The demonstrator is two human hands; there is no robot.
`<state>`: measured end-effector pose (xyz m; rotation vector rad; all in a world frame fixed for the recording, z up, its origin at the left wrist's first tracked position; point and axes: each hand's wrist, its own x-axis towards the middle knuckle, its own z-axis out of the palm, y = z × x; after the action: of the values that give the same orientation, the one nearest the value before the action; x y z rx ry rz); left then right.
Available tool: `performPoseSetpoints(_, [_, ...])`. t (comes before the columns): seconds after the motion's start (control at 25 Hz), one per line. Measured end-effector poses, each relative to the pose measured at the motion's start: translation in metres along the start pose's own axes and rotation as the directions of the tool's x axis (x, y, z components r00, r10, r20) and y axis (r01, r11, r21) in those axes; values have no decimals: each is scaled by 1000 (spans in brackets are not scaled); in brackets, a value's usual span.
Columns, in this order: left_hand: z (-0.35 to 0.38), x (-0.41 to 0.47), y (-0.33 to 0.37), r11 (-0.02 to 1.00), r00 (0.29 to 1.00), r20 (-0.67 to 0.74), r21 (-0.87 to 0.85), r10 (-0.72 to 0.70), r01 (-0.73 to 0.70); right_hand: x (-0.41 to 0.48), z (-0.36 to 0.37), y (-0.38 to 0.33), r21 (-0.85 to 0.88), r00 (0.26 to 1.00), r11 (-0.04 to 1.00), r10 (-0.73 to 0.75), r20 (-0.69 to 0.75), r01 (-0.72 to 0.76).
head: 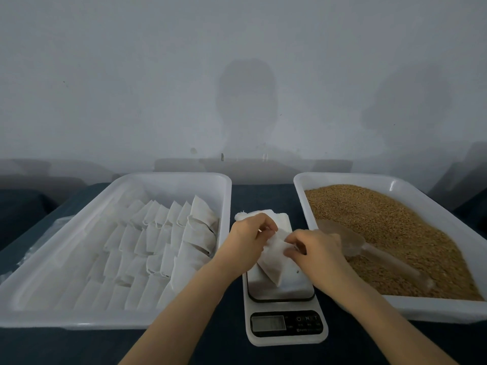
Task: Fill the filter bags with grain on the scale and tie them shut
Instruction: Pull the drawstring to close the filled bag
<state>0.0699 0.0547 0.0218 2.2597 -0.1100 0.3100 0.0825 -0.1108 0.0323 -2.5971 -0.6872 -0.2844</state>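
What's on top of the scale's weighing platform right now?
A white filter bag sits on the scale, pinched by the left hand and right hand. More white bag material lies at its far end. The hands cover the bag's mouth.

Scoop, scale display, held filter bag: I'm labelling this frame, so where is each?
scoop (349, 239): head view, on its translucent bowl.
scale display (268, 323): head view, middle of the screen.
filter bag (274, 267): head view, on its lower body.
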Motion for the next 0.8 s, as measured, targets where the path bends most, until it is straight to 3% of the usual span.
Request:
performPoseSetpoints(0.32, [0,-2,5,997,994,102,64,31,-38,2,-8,19,-327,999,945,-30,-20,22])
performPoseSetpoints(0.48, [2,4,17,989,991,128,131,45,-62,-1,-14,9,-491,983,865,-160,-86,98])
performPoseSetpoints(0.64, [-2,3,16,996,999,12,80,48,-49,2,-13,5,-466,961,874,-232,-149,138])
performPoseSetpoints(0.8, [-13,-2,14,1000,997,-78,-13,6,-7,7,-12,14,-217,984,972,-122,-126,92])
